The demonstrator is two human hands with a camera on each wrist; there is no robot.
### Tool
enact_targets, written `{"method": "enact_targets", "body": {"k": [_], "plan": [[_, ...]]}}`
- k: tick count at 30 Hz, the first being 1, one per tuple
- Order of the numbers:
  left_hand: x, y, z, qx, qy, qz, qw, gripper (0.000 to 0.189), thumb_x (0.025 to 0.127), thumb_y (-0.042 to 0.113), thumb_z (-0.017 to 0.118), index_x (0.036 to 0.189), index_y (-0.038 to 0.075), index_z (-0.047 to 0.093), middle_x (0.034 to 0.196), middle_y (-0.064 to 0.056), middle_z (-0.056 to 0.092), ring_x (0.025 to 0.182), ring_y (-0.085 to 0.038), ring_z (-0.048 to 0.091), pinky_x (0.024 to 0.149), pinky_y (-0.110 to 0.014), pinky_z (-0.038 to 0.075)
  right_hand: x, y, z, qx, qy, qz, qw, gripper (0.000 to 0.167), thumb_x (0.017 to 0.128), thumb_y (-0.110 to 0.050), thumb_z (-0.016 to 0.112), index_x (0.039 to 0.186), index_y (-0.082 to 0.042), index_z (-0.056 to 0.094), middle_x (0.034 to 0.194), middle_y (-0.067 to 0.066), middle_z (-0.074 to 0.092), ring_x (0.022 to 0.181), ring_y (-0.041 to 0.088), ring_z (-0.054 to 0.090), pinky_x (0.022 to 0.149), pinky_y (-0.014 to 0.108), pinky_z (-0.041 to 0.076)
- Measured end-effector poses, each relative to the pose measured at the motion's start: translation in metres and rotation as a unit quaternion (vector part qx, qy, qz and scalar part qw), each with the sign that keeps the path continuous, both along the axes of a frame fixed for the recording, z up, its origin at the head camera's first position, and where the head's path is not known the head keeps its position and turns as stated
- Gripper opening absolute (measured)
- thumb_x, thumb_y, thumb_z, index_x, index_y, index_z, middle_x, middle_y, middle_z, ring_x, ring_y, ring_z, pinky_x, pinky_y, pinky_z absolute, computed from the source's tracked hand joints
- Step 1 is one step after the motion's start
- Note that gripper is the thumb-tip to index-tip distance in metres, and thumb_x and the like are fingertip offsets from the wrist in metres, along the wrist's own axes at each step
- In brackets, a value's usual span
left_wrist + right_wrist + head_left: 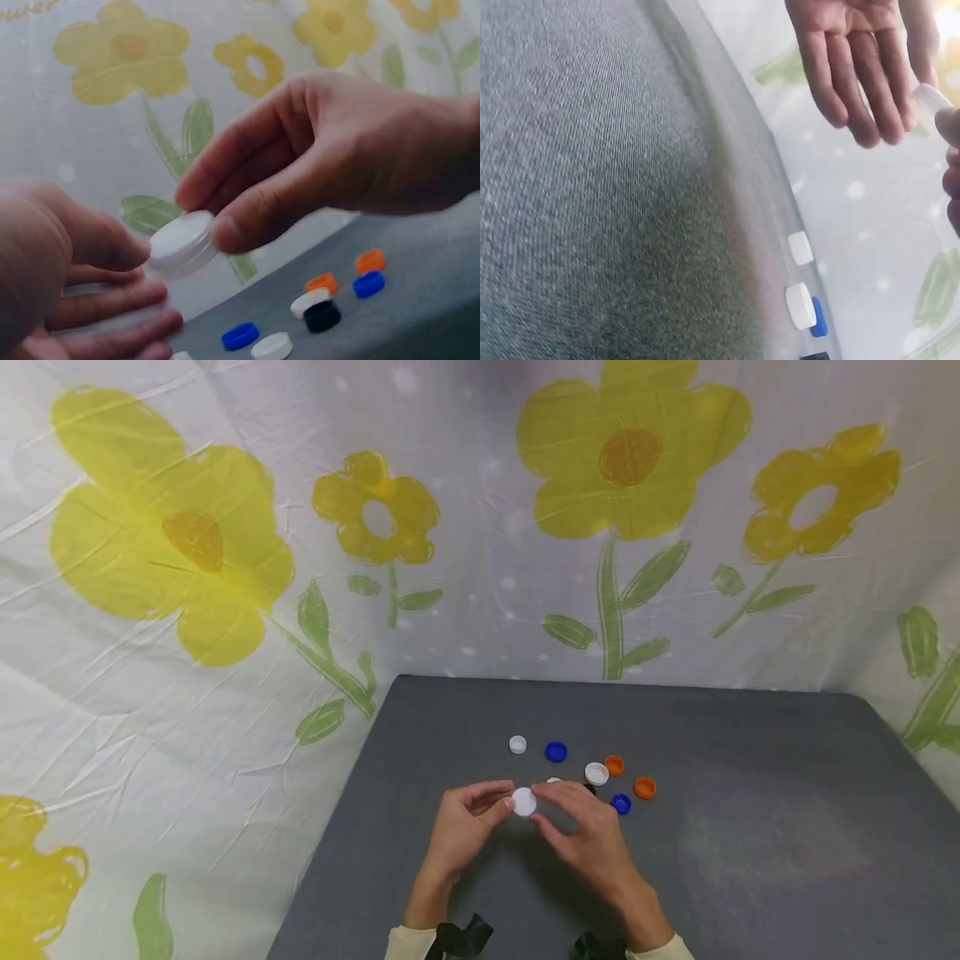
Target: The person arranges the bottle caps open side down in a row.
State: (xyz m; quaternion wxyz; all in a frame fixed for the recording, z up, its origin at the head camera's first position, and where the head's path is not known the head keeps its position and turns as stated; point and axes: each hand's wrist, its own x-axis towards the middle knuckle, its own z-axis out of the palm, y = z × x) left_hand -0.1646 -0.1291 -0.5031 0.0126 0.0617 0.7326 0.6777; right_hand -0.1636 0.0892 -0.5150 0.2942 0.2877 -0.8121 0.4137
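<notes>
A white bottle cap [523, 802] is up in the air between both hands, its flat round top toward the head camera. My right hand [588, 831] pinches it at the edge between thumb and fingers, clearest in the left wrist view [322, 161]. On the opposite edge, the thumb of my left hand [461, 827] touches the cap. That hand's other fingers extend straight and apart below it, as the right wrist view [862, 67] also shows. Beyond the hands, several loose caps lie on the dark grey table [750, 843].
At the back lie a small white cap [517, 744] and a blue cap [556, 752]. Further right are a larger white cap [596, 773], orange caps [645, 787] and a small blue cap [621, 803]. A black cap [322, 316] is mostly hidden from the head camera. A flowered curtain [465, 527] surrounds the table.
</notes>
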Motion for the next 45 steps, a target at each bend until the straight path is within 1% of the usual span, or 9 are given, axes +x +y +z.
{"method": "enact_targets", "body": {"k": [6, 11, 15, 25, 29, 34, 38, 39, 45], "plan": [[0.003, -0.004, 0.003, -0.041, 0.110, -0.038, 0.9924, 0.035, 0.099, 0.002, 0.078, 0.134, 0.004, 0.076, 0.134, -0.015, 0.078, 0.127, -0.036, 0.075, 0.111, -0.048, 0.057, 0.003, 0.001, 0.001, -0.052, -0.059, -0.013, 0.9968, 0.044, 0.079, -0.002, 0.096, 0.119, -0.015, 0.083, 0.115, -0.004, 0.083, 0.109, 0.022, 0.080, 0.104, 0.010, 0.051], [0.006, -0.009, 0.006, -0.098, 0.151, -0.042, 0.9829, 0.035, 0.094, 0.009, 0.087, 0.128, 0.013, 0.082, 0.127, -0.002, 0.082, 0.123, -0.023, 0.077, 0.108, -0.043, 0.060, 0.006, 0.001, 0.005, -0.061, -0.130, 0.001, 0.9896, 0.039, 0.083, -0.010, 0.096, 0.118, -0.021, 0.083, 0.113, -0.010, 0.083, 0.106, 0.016, 0.080, 0.096, 0.030, 0.063], [0.010, -0.015, 0.006, -0.168, 0.162, -0.028, 0.9720, 0.034, 0.088, 0.007, 0.092, 0.120, 0.014, 0.085, 0.118, 0.003, 0.084, 0.114, -0.017, 0.079, 0.101, -0.042, 0.064, 0.007, 0.001, 0.005, -0.021, -0.147, 0.026, 0.9886, 0.037, 0.083, -0.011, 0.096, 0.115, -0.021, 0.083, 0.110, -0.011, 0.082, 0.101, 0.011, 0.079, 0.090, 0.040, 0.066], [0.025, -0.031, -0.012, -0.297, 0.137, -0.062, 0.9431, 0.029, 0.083, 0.008, 0.095, 0.110, 0.017, 0.087, 0.107, 0.007, 0.085, 0.104, -0.010, 0.079, 0.093, -0.040, 0.065, 0.012, -0.010, -0.015, 0.082, -0.166, 0.091, 0.9785, 0.029, 0.084, -0.009, 0.094, 0.110, -0.017, 0.083, 0.105, -0.007, 0.083, 0.100, 0.011, 0.077, 0.087, 0.035, 0.065], [0.029, -0.034, -0.023, -0.317, 0.129, -0.077, 0.9364, 0.029, 0.082, 0.008, 0.095, 0.108, 0.019, 0.087, 0.105, 0.010, 0.084, 0.103, -0.007, 0.077, 0.094, -0.034, 0.064, 0.016, -0.015, -0.023, 0.122, -0.146, 0.098, 0.9769, 0.028, 0.082, -0.009, 0.095, 0.107, -0.015, 0.083, 0.103, -0.005, 0.083, 0.098, 0.011, 0.077, 0.086, 0.034, 0.064], [0.035, -0.033, -0.034, -0.340, 0.146, -0.098, 0.9239, 0.030, 0.082, 0.007, 0.095, 0.109, 0.018, 0.086, 0.110, 0.006, 0.084, 0.107, -0.010, 0.078, 0.096, -0.036, 0.064, 0.020, -0.016, -0.027, 0.169, -0.180, 0.102, 0.9638, 0.025, 0.083, -0.013, 0.094, 0.105, -0.016, 0.083, 0.100, -0.006, 0.081, 0.095, 0.010, 0.075, 0.084, 0.033, 0.062], [0.038, -0.030, -0.043, -0.360, 0.180, -0.092, 0.9110, 0.033, 0.079, 0.004, 0.096, 0.108, 0.014, 0.086, 0.116, -0.005, 0.084, 0.111, -0.019, 0.080, 0.099, -0.040, 0.064, 0.021, -0.017, -0.027, 0.195, -0.187, 0.108, 0.9568, 0.024, 0.083, -0.012, 0.094, 0.104, -0.016, 0.082, 0.098, -0.006, 0.080, 0.094, 0.010, 0.074, 0.082, 0.032, 0.062], [0.035, -0.031, -0.053, -0.363, 0.203, -0.090, 0.9051, 0.032, 0.080, 0.005, 0.096, 0.109, 0.013, 0.086, 0.119, -0.007, 0.083, 0.114, -0.020, 0.079, 0.102, -0.040, 0.063, 0.021, -0.017, -0.027, 0.199, -0.188, 0.107, 0.9558, 0.025, 0.083, -0.012, 0.094, 0.104, -0.016, 0.082, 0.098, -0.006, 0.080, 0.094, 0.010, 0.074, 0.082, 0.032, 0.062], [0.037, -0.027, -0.056, -0.381, 0.229, -0.079, 0.8926, 0.035, 0.077, 0.004, 0.097, 0.110, 0.011, 0.086, 0.116, -0.007, 0.084, 0.119, -0.028, 0.077, 0.102, -0.043, 0.063, 0.025, -0.020, -0.029, 0.208, -0.191, 0.098, 0.9543, 0.026, 0.083, -0.010, 0.094, 0.105, -0.017, 0.082, 0.098, -0.008, 0.078, 0.094, 0.007, 0.071, 0.081, 0.032, 0.061]]}}
